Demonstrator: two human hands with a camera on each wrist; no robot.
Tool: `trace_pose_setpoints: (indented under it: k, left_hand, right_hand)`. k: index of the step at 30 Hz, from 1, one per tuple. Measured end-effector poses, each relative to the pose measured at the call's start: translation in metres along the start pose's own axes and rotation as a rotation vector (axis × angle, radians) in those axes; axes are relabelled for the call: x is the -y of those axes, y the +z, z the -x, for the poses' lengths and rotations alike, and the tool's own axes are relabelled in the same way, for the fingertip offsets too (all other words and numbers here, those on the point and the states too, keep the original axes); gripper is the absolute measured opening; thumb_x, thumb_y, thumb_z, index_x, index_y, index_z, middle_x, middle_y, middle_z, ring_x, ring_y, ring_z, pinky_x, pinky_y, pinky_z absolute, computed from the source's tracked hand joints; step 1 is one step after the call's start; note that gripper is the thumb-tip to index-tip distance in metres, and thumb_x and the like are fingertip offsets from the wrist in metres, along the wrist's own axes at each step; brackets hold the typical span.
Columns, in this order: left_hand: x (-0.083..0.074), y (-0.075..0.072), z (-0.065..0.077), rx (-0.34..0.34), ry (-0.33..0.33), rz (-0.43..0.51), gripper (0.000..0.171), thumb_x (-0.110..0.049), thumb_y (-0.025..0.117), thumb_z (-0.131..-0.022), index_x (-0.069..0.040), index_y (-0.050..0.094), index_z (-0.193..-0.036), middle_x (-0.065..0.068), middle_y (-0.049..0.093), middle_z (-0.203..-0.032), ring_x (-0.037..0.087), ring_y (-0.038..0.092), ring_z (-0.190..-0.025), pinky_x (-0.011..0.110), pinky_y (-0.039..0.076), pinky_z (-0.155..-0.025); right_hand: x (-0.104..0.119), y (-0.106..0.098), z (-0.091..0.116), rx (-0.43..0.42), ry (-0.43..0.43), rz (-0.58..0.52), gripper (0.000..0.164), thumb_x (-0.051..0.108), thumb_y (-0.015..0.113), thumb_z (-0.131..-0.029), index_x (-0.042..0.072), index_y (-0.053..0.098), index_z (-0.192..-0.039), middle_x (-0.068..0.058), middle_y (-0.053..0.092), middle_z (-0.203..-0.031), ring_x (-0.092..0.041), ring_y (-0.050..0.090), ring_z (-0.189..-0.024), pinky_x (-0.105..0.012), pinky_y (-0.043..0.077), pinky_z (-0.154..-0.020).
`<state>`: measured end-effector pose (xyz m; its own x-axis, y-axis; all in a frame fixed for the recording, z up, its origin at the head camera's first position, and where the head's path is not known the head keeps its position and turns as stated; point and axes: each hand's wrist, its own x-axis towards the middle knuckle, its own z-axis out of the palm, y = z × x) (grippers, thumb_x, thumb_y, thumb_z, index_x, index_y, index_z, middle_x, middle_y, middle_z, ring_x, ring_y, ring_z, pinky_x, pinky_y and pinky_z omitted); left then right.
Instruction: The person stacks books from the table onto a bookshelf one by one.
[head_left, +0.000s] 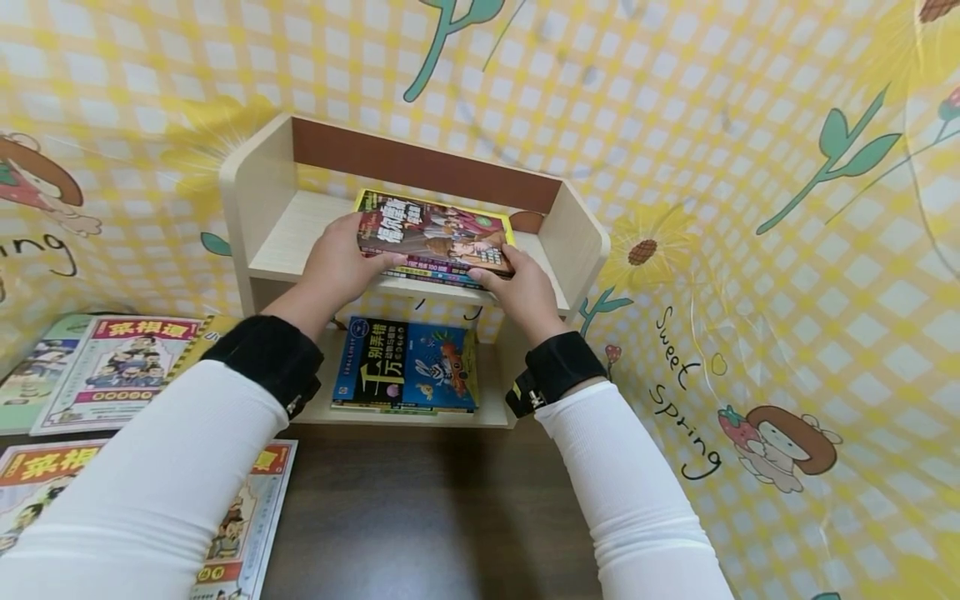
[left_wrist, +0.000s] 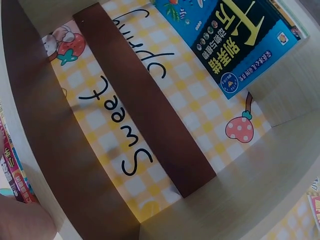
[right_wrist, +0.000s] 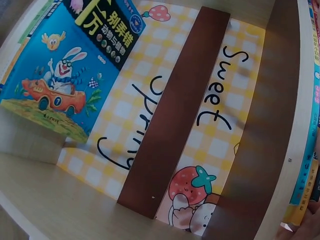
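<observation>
A small stack of books [head_left: 438, 229] lies flat on the upper board of a pale wooden bookshelf [head_left: 258, 187], its spines facing me along the front edge. My left hand [head_left: 337, 262] grips the stack's left end, thumb across the front and fingers at the side. At the opposite end my right hand [head_left: 528, 292] holds it the same way, thumb on the front corner. The left wrist view catches only part of the left hand [left_wrist: 25, 220] beside the spines [left_wrist: 17, 175]. In the right wrist view, more spines [right_wrist: 307, 150] show at the right edge.
Blue picture books [head_left: 408, 362] lie stacked in the lower compartment. Several magazines [head_left: 120, 367] are spread at the left on the dark table [head_left: 420, 517]. Yellow checked cloth [head_left: 750, 250] hangs behind and beside the shelf. A brown back strip [left_wrist: 145, 105] crosses the lower opening.
</observation>
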<state>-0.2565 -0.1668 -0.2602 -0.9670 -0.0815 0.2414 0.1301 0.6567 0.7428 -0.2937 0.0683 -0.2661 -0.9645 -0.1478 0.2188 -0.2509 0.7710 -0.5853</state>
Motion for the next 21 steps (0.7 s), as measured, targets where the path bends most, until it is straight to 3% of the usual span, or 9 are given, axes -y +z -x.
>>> trace_pose_setpoints:
  k: [6, 11, 16, 21]
  left_hand:
    - [0.004, -0.005, 0.009, -0.007, 0.02, 0.016, 0.078, -0.035, 0.066, -0.091, -0.002, 0.026, -0.15, 0.023, 0.032, -0.15, 0.042, 0.031, -0.137, 0.055, 0.03, -0.11]
    - [0.023, -0.014, 0.029, -0.015, 0.065, -0.052, 0.09, -0.036, 0.068, -0.09, -0.002, 0.015, -0.154, 0.022, 0.018, -0.157, 0.04, 0.02, -0.143, 0.056, 0.022, -0.114]
    - [0.044, -0.024, 0.057, -0.044, 0.139, -0.124, 0.094, -0.031, 0.073, -0.087, 0.0, 0.013, -0.153, 0.023, 0.015, -0.158, 0.041, 0.016, -0.144, 0.057, 0.019, -0.114]
    - [0.074, -0.035, 0.095, -0.083, 0.142, -0.114, 0.095, -0.027, 0.073, -0.087, -0.003, 0.012, -0.154, 0.024, 0.016, -0.157, 0.045, 0.017, -0.142, 0.062, 0.018, -0.112]
  right_hand:
    - [-0.001, -0.001, 0.009, -0.008, -0.025, 0.052, 0.077, 0.049, 0.059, -0.092, 0.013, 0.028, -0.153, -0.008, 0.028, -0.158, -0.022, 0.017, -0.147, -0.038, 0.019, -0.118]
    - [-0.003, 0.001, 0.032, -0.047, -0.119, 0.06, 0.08, 0.045, 0.063, -0.091, 0.012, 0.025, -0.154, -0.01, 0.016, -0.161, -0.025, 0.006, -0.149, -0.043, 0.011, -0.12]
    - [-0.008, 0.001, 0.07, -0.079, -0.252, 0.054, 0.085, 0.042, 0.068, -0.088, 0.012, 0.024, -0.154, -0.011, 0.01, -0.162, -0.028, 0.003, -0.149, -0.051, 0.013, -0.118]
    - [-0.015, 0.009, 0.112, -0.05, -0.286, -0.023, 0.082, 0.038, 0.071, -0.087, 0.011, 0.029, -0.152, -0.01, 0.008, -0.162, -0.03, 0.005, -0.148, -0.056, 0.019, -0.115]
